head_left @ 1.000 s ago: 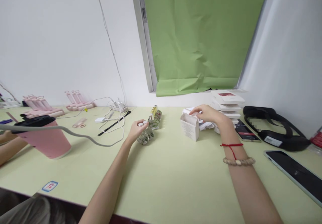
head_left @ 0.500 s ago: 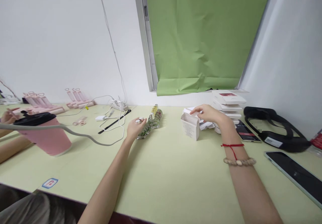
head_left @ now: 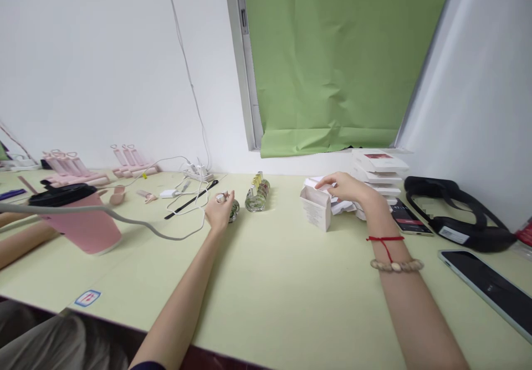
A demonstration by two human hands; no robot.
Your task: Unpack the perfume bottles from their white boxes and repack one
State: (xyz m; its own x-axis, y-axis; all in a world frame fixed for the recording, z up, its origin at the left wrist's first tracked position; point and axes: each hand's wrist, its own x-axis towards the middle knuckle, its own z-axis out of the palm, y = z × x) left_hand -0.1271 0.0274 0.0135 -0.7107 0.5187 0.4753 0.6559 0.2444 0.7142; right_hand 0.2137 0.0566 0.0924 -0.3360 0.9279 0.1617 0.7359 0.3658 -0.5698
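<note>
My left hand is closed around a glass bottle with a silvery cap, low over the table left of centre. Just right of it stands a row of glass bottles with gold tops and green showing inside. An open white box stands upright right of centre. The fingers of my right hand rest at the box's back edge, by its raised flaps; whether they pinch a flap is hard to make out. White cartons are stacked behind my right wrist.
On the left are a pink cup with a black lid, a grey cable, white chargers, pink tubes and another person's arms. To the right lie a black headset and two phones.
My left hand has moved left with its bottle, away from the row of bottles. My right hand and the open box stay in place. At the far left, the other person's hand has shifted.
</note>
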